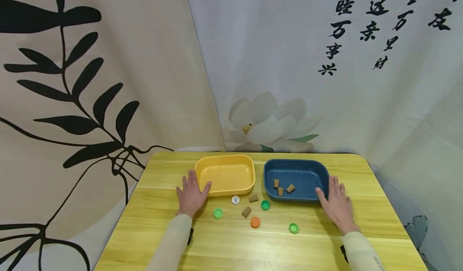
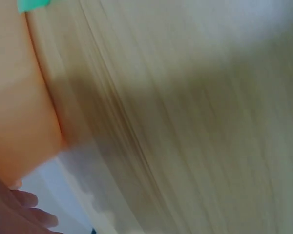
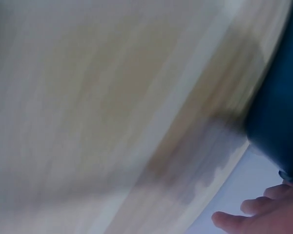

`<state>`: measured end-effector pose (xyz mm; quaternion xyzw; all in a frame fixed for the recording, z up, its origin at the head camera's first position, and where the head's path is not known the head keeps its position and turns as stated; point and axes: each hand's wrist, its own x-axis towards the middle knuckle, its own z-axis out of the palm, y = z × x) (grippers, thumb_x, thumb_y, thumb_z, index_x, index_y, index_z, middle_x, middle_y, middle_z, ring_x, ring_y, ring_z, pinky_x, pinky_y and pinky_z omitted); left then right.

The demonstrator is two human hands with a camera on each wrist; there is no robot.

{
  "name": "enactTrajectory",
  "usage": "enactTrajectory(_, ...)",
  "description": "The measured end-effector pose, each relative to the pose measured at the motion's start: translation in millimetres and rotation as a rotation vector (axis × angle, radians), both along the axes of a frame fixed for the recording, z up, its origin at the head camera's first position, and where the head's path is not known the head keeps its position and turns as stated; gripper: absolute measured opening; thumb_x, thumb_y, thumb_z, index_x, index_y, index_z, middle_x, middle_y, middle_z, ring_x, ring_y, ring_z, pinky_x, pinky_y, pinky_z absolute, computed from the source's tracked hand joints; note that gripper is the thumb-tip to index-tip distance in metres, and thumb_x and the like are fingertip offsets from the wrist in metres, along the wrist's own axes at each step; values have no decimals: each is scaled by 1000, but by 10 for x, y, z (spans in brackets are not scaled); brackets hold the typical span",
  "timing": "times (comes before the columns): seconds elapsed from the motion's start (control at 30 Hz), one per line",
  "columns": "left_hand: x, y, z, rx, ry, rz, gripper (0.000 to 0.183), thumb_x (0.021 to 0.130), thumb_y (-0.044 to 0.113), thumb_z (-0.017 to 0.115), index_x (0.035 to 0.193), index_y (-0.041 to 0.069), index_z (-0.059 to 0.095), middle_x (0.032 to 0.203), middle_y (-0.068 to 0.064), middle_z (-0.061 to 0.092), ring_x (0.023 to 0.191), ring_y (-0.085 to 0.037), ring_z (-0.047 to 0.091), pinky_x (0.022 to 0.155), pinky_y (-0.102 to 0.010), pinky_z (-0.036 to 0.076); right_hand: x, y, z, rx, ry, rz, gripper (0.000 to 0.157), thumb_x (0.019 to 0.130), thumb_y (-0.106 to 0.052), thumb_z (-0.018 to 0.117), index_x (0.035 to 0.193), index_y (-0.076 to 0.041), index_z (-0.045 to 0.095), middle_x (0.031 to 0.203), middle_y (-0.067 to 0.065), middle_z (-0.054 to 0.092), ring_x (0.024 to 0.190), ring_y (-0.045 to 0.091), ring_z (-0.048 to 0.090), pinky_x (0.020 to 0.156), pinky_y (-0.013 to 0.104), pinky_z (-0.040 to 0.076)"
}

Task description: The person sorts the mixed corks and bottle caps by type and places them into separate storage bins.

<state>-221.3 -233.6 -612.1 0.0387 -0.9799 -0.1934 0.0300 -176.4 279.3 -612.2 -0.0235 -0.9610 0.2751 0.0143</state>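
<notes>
"Black leaves are painted on the cloth [image 1: 162, 62] at the back, and a wooden table [image 1: 224, 251] stands in front. What is on it?"

"Two trays, side by side but apart. One is a yellow tray [image 1: 226, 174] on the left, and one is a blue tray [image 1: 307, 178] on the right."

"Where are the hands?"

"The left hand [image 1: 191, 195] is at the near left corner of the yellow tray. Its fingers are straight, and its thumb sticks out to the side. The right hand [image 1: 337, 206] is the same way at the near right corner of the blue tray."

"And the corks?"

"Three corks [image 1: 290, 188] are inside the blue tray, over on its left side. Two more lie on the table, one cork [image 1: 253, 198] near the trays and one cork [image 1: 246, 212] closer to us."

"What are those round bits?"

"Bottle caps! A white cap [image 1: 235, 200] is just beside the yellow tray. An orange cap [image 1: 255, 222] and three green caps [image 1: 265, 205] are spread out between the two hands"
</notes>
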Motion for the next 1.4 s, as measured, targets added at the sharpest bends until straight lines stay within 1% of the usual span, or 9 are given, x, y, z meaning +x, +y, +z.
enactTrajectory(0.13, 23, 100, 28, 8, -6, -29, 104, 100, 74, 38, 164, -2, 9, 171, -21, 13, 154, -49, 11, 112, -81, 11, 29, 45, 40, -12, 38, -17, 86, 109, -58, 30, 164, 3, 5, 169, 29, 3, 151, 58, 5, 109, 82, 11)
enactTrajectory(0.27, 53, 174, 48, 21, -8, -45, 106, 98, 75, 43, 164, -2, 10, 171, -20, 13, 155, -49, 13, 113, -80, 12, 80, 25, 122, -11, 108, -20, 81, 110, -54, 33, 164, 2, 11, 169, 28, 7, 153, 55, 5, 109, 81, 12)
enactTrajectory(0.53, 53, 180, 20, -53, 45, -49, 109, 94, 81, 42, 165, 2, 16, 171, -20, 13, 154, -50, 12, 112, -81, 16, 276, -162, 277, 66, 281, 33, 77, 109, -46, 46, 164, 0, 20, 169, 26, 17, 155, 51, 7, 110, 80, 17)
enactTrajectory(0.67, 46, 168, 8, -51, 48, -54, 110, 93, 81, 44, 165, 3, 17, 172, -19, 13, 154, -50, 12, 111, -81, 17, 394, -290, 316, 114, 285, 69, 78, 108, -47, 48, 165, -3, 18, 170, 23, 18, 156, 46, 5, 113, 77, 18)
enactTrajectory(0.77, 34, 164, 5, -44, 32, -62, 110, 93, 82, 42, 166, 4, 14, 173, -16, 10, 155, -49, 9, 112, -80, 16, 476, -374, 341, 136, 285, 96, 78, 107, -49, 50, 165, -4, 22, 169, 22, 21, 157, 43, 6, 113, 75, 19)
enactTrajectory(0.93, 26, 160, -2, -20, 29, -74, 109, 94, 80, 43, 166, 4, 13, 173, -14, 8, 155, -49, 5, 113, -80, 14, 597, -475, 377, 162, 316, 125, 76, 105, -48, 55, 161, -3, 33, 166, 21, 31, 155, 45, 16, 112, 74, 25)
enactTrajectory(1.1, 9, 166, 1, 19, 41, -74, 105, 96, 78, 43, 166, 6, 13, 173, -14, 9, 155, -50, 8, 114, -79, 14, 727, -564, 386, 179, 286, 163, 73, 104, -48, 57, 159, -5, 39, 163, 18, 38, 153, 44, 24, 112, 71, 27)
enactTrajectory(1.27, -46, 164, 9, 45, 38, -71, 105, 96, 80, 39, 167, 7, 12, 173, -16, 8, 155, -51, 9, 114, -79, 13, 833, -701, 314, 178, 284, 209, 66, 103, -48, 59, 153, -6, 50, 156, 15, 50, 148, 43, 35, 110, 70, 32)
enactTrajectory(1.4, -74, 161, 14, 39, 9, -57, 107, 95, 81, 39, 167, 7, 10, 173, -18, 2, 155, -51, 7, 113, -80, 13, 893, -814, 203, 197, 273, 259, 61, 102, -50, 60, 147, -8, 58, 147, 13, 59, 142, 42, 46, 106, 65, 42)
